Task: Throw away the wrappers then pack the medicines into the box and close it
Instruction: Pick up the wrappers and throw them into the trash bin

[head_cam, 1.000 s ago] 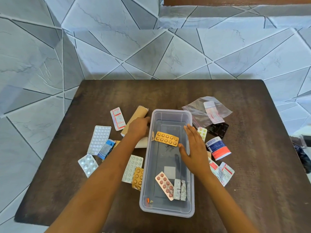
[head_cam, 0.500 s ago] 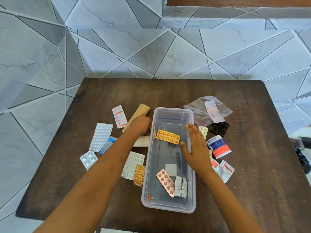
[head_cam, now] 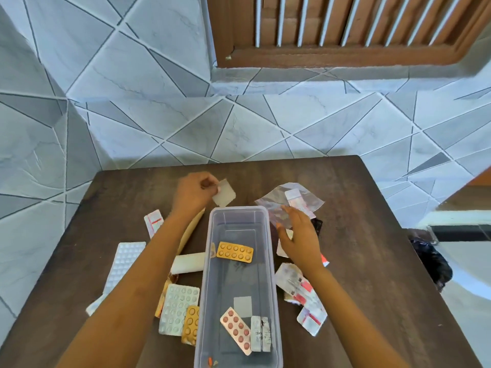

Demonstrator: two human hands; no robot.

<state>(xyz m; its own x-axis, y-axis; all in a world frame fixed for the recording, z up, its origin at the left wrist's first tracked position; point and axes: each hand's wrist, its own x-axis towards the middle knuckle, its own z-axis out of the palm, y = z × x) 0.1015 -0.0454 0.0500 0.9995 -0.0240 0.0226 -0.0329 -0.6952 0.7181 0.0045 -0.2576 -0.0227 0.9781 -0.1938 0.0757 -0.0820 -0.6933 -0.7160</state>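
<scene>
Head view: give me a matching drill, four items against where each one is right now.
Items:
1. orange blister strip
2. pink-pill strip
3. small white wrapper
4. clear plastic bag

Places:
A. pinched in the left hand
B. near end of the clear box
C. on the table at the right hand fingertips
D. middle of the box floor

Pairs: 1-D, 2-B, 3-A, 4-C

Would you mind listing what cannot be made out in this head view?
- Printing on the foil strip in the box: too small.
- What the white piece held by the left hand is: blurred.
- Items under the right hand: hidden by it.
- Box's near end: cut off by the bottom edge.
</scene>
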